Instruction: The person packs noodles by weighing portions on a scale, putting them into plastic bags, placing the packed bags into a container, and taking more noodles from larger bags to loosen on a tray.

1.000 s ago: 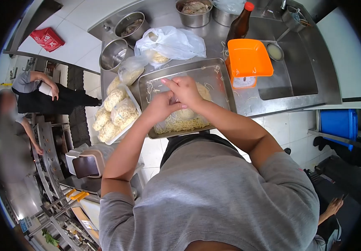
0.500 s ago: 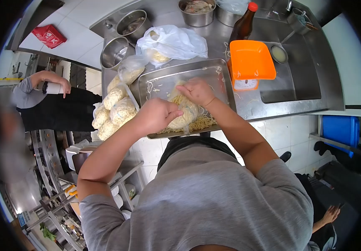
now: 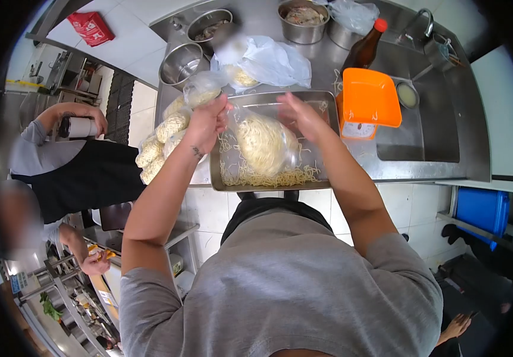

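A clear plastic bag of pale noodles [image 3: 262, 143] hangs tilted over a shallow metal tray [image 3: 216, 169]. My left hand [image 3: 209, 122] is closed, pinching the bag's upper left edge. On the other side, my right hand [image 3: 303, 116] has its fingers stretched out and smeared a little by motion; it is beside the bag and seems to hold nothing. Loose noodles [image 3: 274, 177] lie along the tray's near side, with stray strands across its floor. Left of the tray, several filled noodle bags [image 3: 173, 126] are piled, partly behind my left forearm.
An orange scale [image 3: 372, 98] stands right of the tray, by a brown bottle [image 3: 363, 50] and the sink [image 3: 417, 146]. Behind are metal pots [image 3: 182, 64] and a white plastic bag [image 3: 277, 62]. At left, a co-worker in a black apron [image 3: 90, 172] holds a cylindrical object.
The noodle bag has been lifted and tilted above the tray. My hands have moved apart; the right has let go and opened. The co-worker at left has shifted, a second hand now showing.
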`<state>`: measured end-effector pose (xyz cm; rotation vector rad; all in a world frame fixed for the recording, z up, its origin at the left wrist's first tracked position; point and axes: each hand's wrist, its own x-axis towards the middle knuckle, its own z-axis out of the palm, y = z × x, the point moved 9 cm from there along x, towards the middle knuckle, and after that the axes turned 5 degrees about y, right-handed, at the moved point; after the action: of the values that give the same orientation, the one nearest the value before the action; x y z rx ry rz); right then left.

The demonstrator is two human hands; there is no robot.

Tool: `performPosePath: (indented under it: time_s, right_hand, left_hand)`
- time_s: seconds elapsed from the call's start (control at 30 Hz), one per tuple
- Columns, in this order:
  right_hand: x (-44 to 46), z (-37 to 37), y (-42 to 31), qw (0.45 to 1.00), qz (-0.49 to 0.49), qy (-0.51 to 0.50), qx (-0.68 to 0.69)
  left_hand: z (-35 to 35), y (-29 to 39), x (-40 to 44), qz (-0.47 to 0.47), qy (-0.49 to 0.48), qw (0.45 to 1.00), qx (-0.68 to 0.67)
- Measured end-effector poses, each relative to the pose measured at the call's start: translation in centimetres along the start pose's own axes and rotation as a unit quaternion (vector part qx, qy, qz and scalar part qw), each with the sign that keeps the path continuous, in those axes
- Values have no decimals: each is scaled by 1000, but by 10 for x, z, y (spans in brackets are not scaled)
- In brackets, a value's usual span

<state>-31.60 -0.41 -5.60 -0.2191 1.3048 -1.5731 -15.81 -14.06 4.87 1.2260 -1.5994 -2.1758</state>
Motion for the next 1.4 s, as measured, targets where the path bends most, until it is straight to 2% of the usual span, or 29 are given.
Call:
performPosePath:
  time_s: [0.07,0.1,0.17,0.2,0.27,0.3,0.37,0.47,0.5,0.57,0.6,0.63,0.73,0.77,0.87,0.93,0.97,1.03,1.07,1.13,1.17,1.27,1.37,1.4]
  right_hand:
    - [-25,-5,41,986,127,-99,44]
    - [-32,-7,42,992,97,-77,-2]
    - [-49,-12,45,995,39,-31,-87]
    - [-50,-16,36,981,-34,14,-189]
    - [-53,-4,6,901,-189,98,-379]
    - [-59,12,-12,864,-263,104,-416]
    - [-83,59,-64,772,-403,118,-478]
    - [-54,79,-73,733,-442,81,-511]
    - [-48,77,-74,766,-402,60,-498]
    - [-49,83,-89,827,-315,19,-466]
    - [-51,87,-98,832,-332,16,-444]
    - [-53,90,-105,837,-348,15,-422]
    - [-43,89,-97,845,-352,-4,-403]
    - [-39,92,-98,844,-352,-12,-404]
    - [-43,105,-74,684,-318,-104,-648]
    - [-45,99,-46,612,-339,-92,-709]
    - [-49,97,-36,573,-347,-85,-738]
    - [-56,92,-30,529,-366,-80,-762]
    - [-59,92,-29,506,-375,-78,-773]
    - [-72,87,-37,516,-438,-75,-733]
    - [-79,85,-39,520,-467,-75,-711]
    - [-89,73,-28,544,-429,-27,-721]
    - [-87,64,0,528,-376,-27,-761]
    - [-84,59,1,558,-367,-31,-744]
  left_hand:
    - [-13,-38,11,-44,5,999,6]
    - [-15,-52,14,-68,7,998,9]
    - [4,-60,15,-27,-1,1000,10]
    - [15,-63,13,-9,-5,1000,10]
    - [29,-53,13,31,14,999,36]
    - [33,-45,12,48,22,997,50]
    - [47,-22,13,86,-23,993,74]
    - [68,-4,2,176,-80,975,107]
    - [72,4,-3,216,-94,965,118]
    - [53,9,-19,260,-27,965,34]
    - [41,9,-22,280,4,960,-8]
    - [22,-10,-8,282,50,957,36]
    - [38,-44,0,253,-7,944,213]
    - [42,-51,3,259,-13,938,228]
    - [52,-67,9,269,-23,932,241]
    - [53,-72,15,263,-25,943,200]
    - [58,-73,15,263,-33,932,246]
    - [64,-73,14,261,-46,904,336]
    - [67,-65,8,308,-44,882,353]
    - [76,-53,-7,398,-39,832,384]
    - [78,-51,-9,409,-39,822,394]
    - [87,-50,-15,435,-50,786,436]
    - [95,-57,-18,454,-80,744,484]
    - [94,-61,-16,462,-82,740,482]
